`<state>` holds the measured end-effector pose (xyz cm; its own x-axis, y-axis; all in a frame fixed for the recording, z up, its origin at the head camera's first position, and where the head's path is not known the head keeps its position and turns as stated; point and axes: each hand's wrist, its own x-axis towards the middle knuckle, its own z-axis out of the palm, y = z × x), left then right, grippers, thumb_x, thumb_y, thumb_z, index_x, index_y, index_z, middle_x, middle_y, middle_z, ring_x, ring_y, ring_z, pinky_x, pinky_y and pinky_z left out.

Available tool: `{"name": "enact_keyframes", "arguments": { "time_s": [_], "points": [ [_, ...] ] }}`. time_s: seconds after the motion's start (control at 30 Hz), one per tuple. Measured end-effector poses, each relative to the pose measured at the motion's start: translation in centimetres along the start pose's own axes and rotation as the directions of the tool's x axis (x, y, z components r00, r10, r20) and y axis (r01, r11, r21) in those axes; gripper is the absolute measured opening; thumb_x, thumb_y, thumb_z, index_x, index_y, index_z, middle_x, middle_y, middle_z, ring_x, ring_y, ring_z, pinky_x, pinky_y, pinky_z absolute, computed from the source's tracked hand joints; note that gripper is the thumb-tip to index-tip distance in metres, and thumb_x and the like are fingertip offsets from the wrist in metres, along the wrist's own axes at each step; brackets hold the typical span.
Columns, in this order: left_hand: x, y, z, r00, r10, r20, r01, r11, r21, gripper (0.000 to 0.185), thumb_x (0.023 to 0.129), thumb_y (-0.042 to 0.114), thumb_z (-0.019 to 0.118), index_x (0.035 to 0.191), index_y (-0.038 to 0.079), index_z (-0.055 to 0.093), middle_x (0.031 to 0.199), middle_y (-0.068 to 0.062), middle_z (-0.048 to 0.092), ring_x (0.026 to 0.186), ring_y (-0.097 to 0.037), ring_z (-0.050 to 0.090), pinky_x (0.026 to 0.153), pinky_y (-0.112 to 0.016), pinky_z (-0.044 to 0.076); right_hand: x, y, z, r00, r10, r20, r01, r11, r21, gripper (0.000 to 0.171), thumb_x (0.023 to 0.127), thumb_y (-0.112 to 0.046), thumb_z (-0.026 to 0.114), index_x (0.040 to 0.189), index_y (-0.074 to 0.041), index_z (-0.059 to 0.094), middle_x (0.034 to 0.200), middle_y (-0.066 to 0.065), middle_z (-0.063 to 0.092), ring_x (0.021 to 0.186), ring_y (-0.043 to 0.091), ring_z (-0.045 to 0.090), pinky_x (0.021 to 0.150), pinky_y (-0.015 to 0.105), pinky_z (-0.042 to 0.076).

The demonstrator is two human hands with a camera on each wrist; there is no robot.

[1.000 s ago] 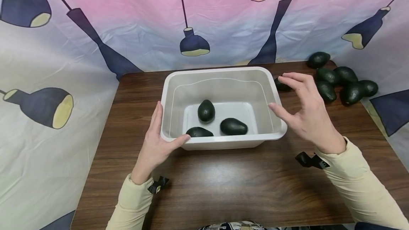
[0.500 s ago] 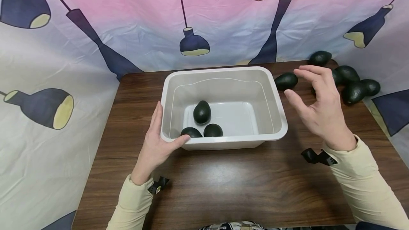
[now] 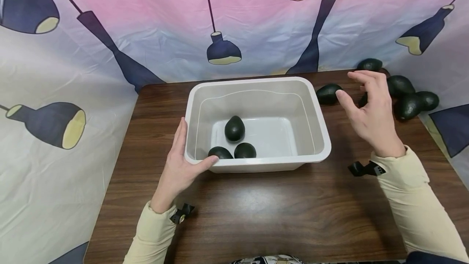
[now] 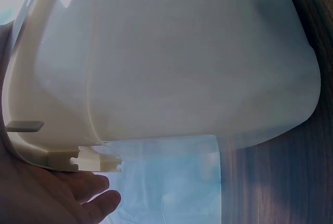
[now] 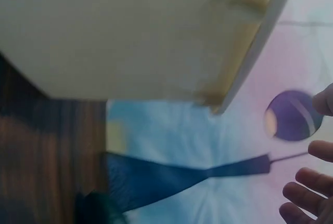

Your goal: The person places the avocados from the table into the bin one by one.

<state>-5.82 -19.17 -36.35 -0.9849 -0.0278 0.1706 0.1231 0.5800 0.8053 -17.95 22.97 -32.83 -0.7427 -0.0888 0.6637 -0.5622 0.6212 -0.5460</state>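
A light grey plastic bin stands on the table with three dark green avocados inside, one avocado behind two nearer the front wall. My left hand rests at its front left corner, fingers straight along the outer side and thumb over the front rim. The left wrist view shows those fingers beneath the bin's wall. To the right of the bin, my right hand hovers with fingers spread and nothing held. Its thumb tip overlaps the end of a single avocado. Part of the pile behind is hidden by this hand.
Several more avocados lie heaped at the back right corner of the wooden table. A printed cloth with lamp shapes hangs behind the table and along both sides.
My right hand has moved right, away from the bin toward the avocado pile. Inside the bin, the avocado on the right has rolled left to the others. My left hand has stayed put.
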Motion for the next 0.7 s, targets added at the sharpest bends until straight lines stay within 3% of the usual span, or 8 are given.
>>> {"name": "enact_keyframes", "arguments": {
  "time_s": [0.23,0.4,0.7],
  "points": [
    [0.0,0.1,0.0,1.0,0.005,-0.008,-0.005,1.0,0.01,0.117,0.071,0.037,0.087,0.157,0.025,0.009,0.161,0.008,0.007,0.145,-0.017,0.017,0.11,-0.052,0.025,0.4,4.6,1.2,0.975,0.217,0.053,-0.214,0.975,-0.056,0.054,0.091,-0.024,0.068,0.138,-0.004,0.05,0.138,0.019,0.038,0.125,0.033,0.035,0.105,0.043,0.027],
    [0.0,0.2,0.0,1.0,0.001,-0.004,-0.001,1.0,0.014,0.117,0.07,0.038,0.087,0.157,0.022,0.01,0.161,0.007,0.008,0.145,-0.017,0.015,0.111,-0.052,0.024,0.4,7.5,2.4,0.943,0.326,0.065,-0.318,0.941,-0.112,0.063,0.092,-0.03,0.066,0.143,-0.004,0.041,0.139,0.021,0.031,0.132,0.035,0.025,0.111,0.046,0.02],
    [0.0,0.1,0.0,1.0,-0.001,-0.006,0.001,1.0,0.015,0.118,0.07,0.039,0.087,0.157,0.022,0.01,0.161,0.007,0.007,0.145,-0.017,0.015,0.111,-0.052,0.024,0.3,10.5,5.0,0.862,0.479,0.166,-0.455,0.875,-0.162,0.082,0.092,-0.044,0.062,0.151,-0.004,0.021,0.148,0.023,0.015,0.137,0.039,0.013,0.112,0.055,0.014]
  ]
}}
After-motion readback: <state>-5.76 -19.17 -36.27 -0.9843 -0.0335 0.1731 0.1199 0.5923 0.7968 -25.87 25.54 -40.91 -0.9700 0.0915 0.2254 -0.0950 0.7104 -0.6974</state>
